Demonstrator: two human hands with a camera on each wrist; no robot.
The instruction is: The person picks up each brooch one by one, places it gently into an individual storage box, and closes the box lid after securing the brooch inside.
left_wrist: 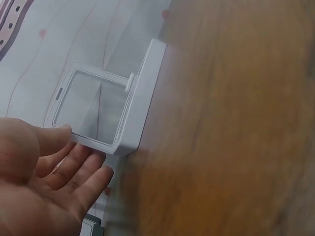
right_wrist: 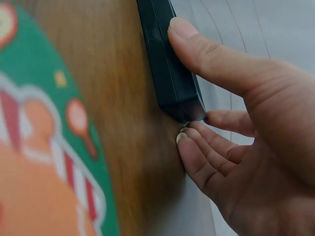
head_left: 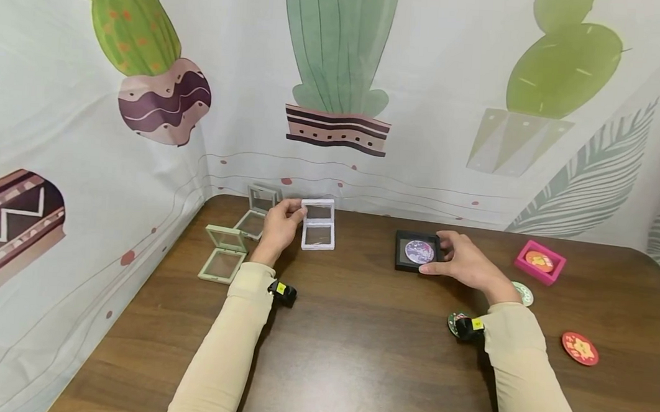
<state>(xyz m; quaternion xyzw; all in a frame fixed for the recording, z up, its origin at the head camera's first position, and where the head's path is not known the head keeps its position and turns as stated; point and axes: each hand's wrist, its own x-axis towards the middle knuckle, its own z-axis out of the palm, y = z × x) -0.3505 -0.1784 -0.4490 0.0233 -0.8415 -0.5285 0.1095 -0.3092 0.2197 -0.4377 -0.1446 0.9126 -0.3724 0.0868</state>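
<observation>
My left hand (head_left: 279, 228) pinches the raised lid of a pale lavender display case (head_left: 318, 223), which stands open near the wall. In the left wrist view the thumb (left_wrist: 58, 139) lies on the lid's frame, with the other fingers behind and below it. Clear film fills both halves of the case. To the right, my right hand (head_left: 469, 263) grips the right side of a black display case (head_left: 400, 262). A purple patterned disc (head_left: 419, 252) shows inside it. In the right wrist view, the thumb (right_wrist: 184, 32) presses one edge and the fingertips sit at the corner.
A green case (head_left: 218, 279) and a grey case (head_left: 249, 233) stand open at the left. On the right are a pink case (head_left: 547, 276) with an orange disc, a red disc (head_left: 580, 348), a pale green disc (head_left: 525, 294), and a dark green disc (head_left: 452, 324) partly under the right wrist camera.
</observation>
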